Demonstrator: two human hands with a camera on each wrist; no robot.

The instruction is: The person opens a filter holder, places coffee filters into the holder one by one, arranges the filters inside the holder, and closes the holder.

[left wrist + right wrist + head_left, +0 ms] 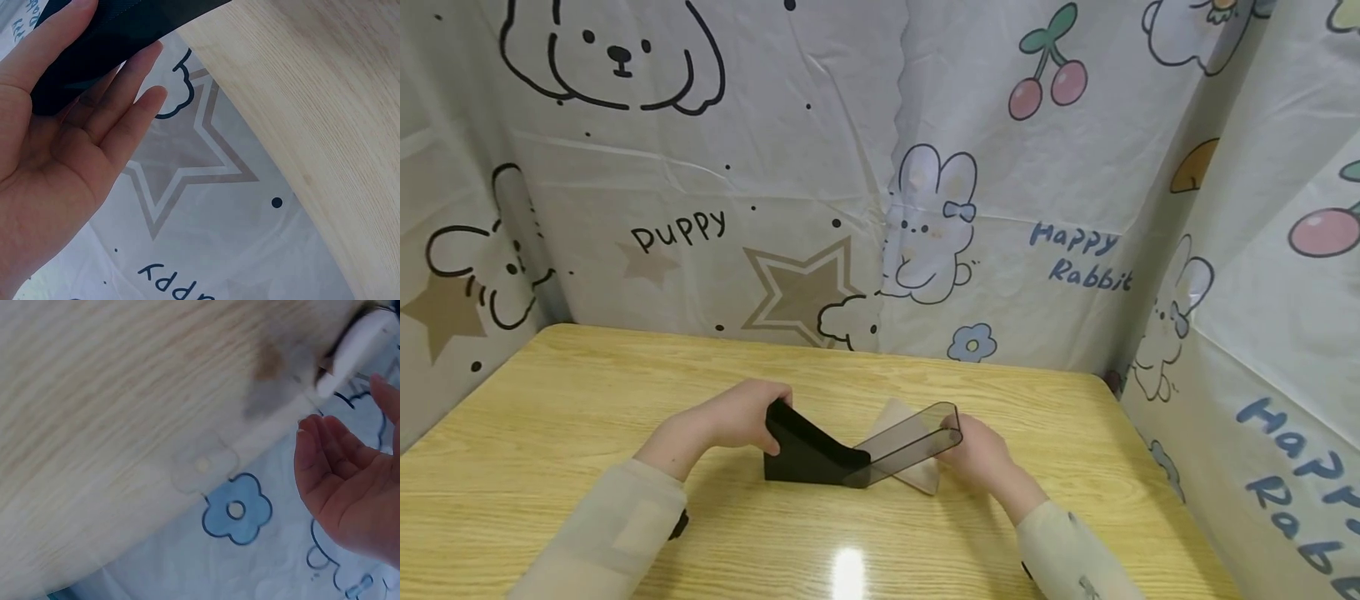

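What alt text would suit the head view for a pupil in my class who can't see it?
A person's left grip holds the tall end of a black part; a smoky see-through part slants from its low end up to the right grip. A pale object shows partly behind it. The yellow wood-grain table stands before cartoon-printed cloth.

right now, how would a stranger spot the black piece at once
Over the yellow wooden table, find the left hand. It grips the angular black piece. Unlike the see-through part reaching toward the right hand, or the pale piece behind it, this is opaque black.
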